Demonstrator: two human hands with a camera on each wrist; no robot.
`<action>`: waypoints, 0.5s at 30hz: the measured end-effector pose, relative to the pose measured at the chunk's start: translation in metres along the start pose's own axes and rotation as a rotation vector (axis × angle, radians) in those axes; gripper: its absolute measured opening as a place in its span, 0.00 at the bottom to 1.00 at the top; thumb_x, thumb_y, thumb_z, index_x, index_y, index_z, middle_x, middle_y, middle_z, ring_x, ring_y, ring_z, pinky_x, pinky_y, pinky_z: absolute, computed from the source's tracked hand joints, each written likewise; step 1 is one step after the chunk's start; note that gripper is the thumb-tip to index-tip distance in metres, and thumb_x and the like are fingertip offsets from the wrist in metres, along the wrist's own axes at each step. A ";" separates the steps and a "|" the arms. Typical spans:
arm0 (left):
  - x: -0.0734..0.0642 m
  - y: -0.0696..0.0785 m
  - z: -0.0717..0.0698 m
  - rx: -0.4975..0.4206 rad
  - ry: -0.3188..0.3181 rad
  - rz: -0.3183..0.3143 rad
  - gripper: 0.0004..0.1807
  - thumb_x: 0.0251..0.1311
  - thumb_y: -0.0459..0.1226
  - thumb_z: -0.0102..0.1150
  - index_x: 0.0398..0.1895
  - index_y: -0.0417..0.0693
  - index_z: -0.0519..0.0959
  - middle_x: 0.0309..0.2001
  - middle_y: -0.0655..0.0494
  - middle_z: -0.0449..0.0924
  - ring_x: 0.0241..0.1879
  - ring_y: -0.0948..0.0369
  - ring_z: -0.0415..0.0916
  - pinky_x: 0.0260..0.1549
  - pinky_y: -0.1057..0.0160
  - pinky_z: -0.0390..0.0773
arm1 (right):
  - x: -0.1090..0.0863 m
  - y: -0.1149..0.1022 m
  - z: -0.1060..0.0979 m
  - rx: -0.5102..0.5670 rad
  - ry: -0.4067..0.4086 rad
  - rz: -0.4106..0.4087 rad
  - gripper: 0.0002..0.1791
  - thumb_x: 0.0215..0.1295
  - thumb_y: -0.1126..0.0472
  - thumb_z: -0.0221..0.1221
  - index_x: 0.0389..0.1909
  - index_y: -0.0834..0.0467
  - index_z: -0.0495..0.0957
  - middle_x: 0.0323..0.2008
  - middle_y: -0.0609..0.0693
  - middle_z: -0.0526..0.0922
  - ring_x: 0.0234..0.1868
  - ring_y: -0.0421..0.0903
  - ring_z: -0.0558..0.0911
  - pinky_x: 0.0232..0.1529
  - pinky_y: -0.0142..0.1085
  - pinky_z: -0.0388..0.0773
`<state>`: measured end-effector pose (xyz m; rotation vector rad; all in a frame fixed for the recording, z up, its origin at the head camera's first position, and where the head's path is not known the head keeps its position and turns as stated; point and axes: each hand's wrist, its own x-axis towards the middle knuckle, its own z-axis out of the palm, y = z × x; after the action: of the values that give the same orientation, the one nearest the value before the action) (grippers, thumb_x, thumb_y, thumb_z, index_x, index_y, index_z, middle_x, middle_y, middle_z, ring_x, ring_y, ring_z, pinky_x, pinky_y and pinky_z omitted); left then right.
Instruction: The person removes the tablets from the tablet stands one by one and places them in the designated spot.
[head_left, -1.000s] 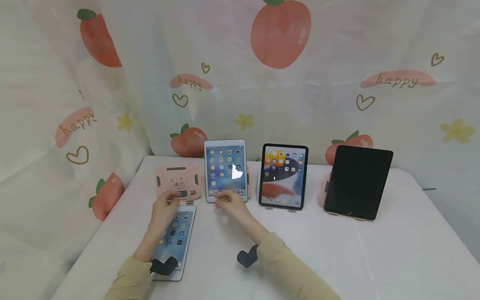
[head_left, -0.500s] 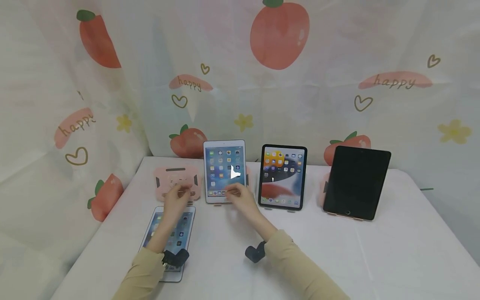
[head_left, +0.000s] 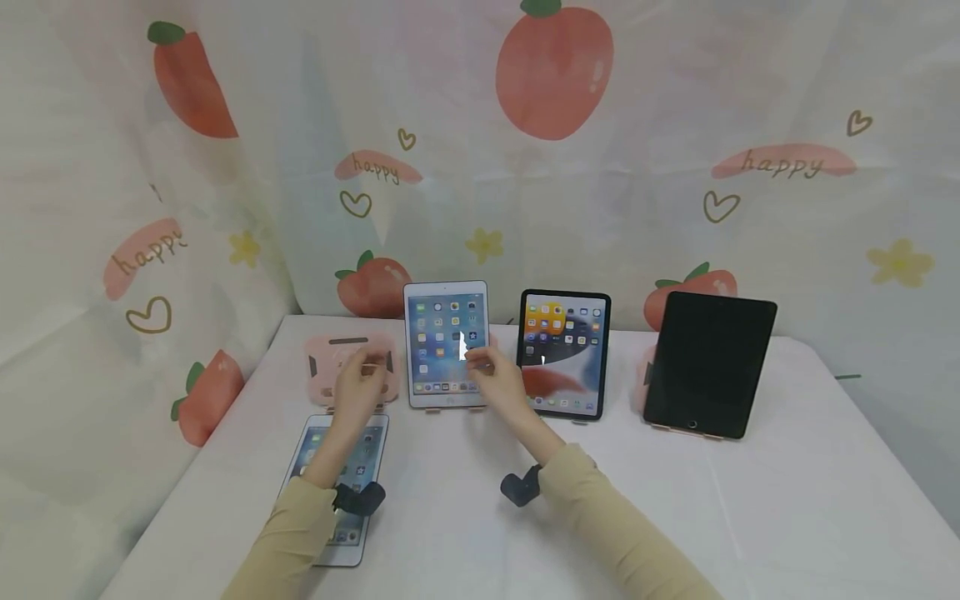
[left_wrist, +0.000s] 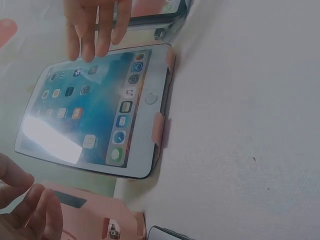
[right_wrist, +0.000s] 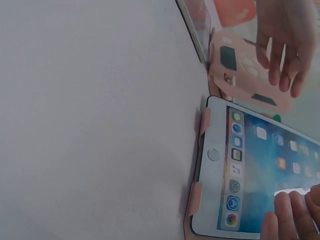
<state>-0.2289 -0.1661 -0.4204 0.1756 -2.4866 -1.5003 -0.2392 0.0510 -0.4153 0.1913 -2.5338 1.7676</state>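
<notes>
A white tablet (head_left: pixel 438 337) with a lit home screen leans on a pink stand, whose clips (right_wrist: pixel 195 197) hold its lower edge. My left hand (head_left: pixel 356 396) hovers in front of another pink stand (head_left: pixel 326 358), to the left of that tablet. Its fingers are loosely bent and hold nothing. My right hand (head_left: pixel 504 390) is at the leaning tablet's right side, fingers (left_wrist: pixel 104 35) fairly straight in the left wrist view. Whether they touch the tablet, I cannot tell. Below my left hand a second white tablet (head_left: pixel 373 446) lies face up, partly covered by my left forearm.
A black-framed tablet (head_left: pixel 562 375) with a lit screen stands right of my right hand. Farther right, a dark-screened tablet (head_left: pixel 708 367) leans on a pink stand. A white cloth covers the table (head_left: pixel 637 500), and a fruit-patterned curtain (head_left: pixel 600 208) hangs behind.
My right hand has shifted right and up from the leaning tablet's bottom edge to its right side. My left hand has moved slightly right and up across the pink stand.
</notes>
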 end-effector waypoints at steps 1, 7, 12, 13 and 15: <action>0.001 0.001 0.001 -0.003 0.005 0.007 0.18 0.65 0.33 0.46 0.56 0.40 0.73 0.53 0.45 0.74 0.51 0.51 0.74 0.39 0.65 0.80 | 0.001 0.000 -0.002 -0.003 0.005 -0.005 0.15 0.62 0.69 0.56 0.50 0.60 0.77 0.45 0.56 0.82 0.46 0.50 0.78 0.51 0.40 0.78; 0.007 0.006 0.005 -0.010 0.032 0.046 0.16 0.64 0.32 0.46 0.54 0.43 0.76 0.50 0.45 0.76 0.51 0.52 0.74 0.48 0.56 0.77 | 0.008 -0.005 -0.010 -0.025 0.033 -0.051 0.16 0.61 0.72 0.54 0.50 0.62 0.77 0.46 0.58 0.83 0.47 0.51 0.79 0.52 0.41 0.78; 0.011 0.010 0.008 -0.051 0.044 0.068 0.15 0.65 0.30 0.47 0.52 0.43 0.76 0.50 0.44 0.76 0.50 0.51 0.73 0.51 0.55 0.75 | 0.013 -0.011 -0.017 -0.023 0.035 -0.057 0.17 0.62 0.72 0.53 0.53 0.62 0.75 0.49 0.58 0.81 0.49 0.53 0.78 0.52 0.43 0.78; 0.012 0.010 0.008 -0.058 0.046 0.072 0.15 0.65 0.30 0.47 0.52 0.42 0.76 0.50 0.44 0.76 0.50 0.51 0.73 0.51 0.55 0.75 | 0.015 -0.011 -0.019 -0.023 0.033 -0.055 0.18 0.62 0.71 0.53 0.53 0.62 0.74 0.50 0.58 0.80 0.49 0.53 0.78 0.52 0.43 0.79; 0.014 0.012 0.009 -0.055 0.050 0.080 0.15 0.65 0.30 0.48 0.53 0.42 0.76 0.50 0.43 0.77 0.50 0.50 0.74 0.52 0.54 0.75 | 0.019 -0.013 -0.022 -0.032 0.032 -0.052 0.19 0.63 0.70 0.52 0.55 0.61 0.74 0.51 0.58 0.80 0.50 0.53 0.79 0.51 0.42 0.79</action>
<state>-0.2449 -0.1562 -0.4118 0.1024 -2.3814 -1.5109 -0.2565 0.0655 -0.3934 0.2237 -2.5101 1.6965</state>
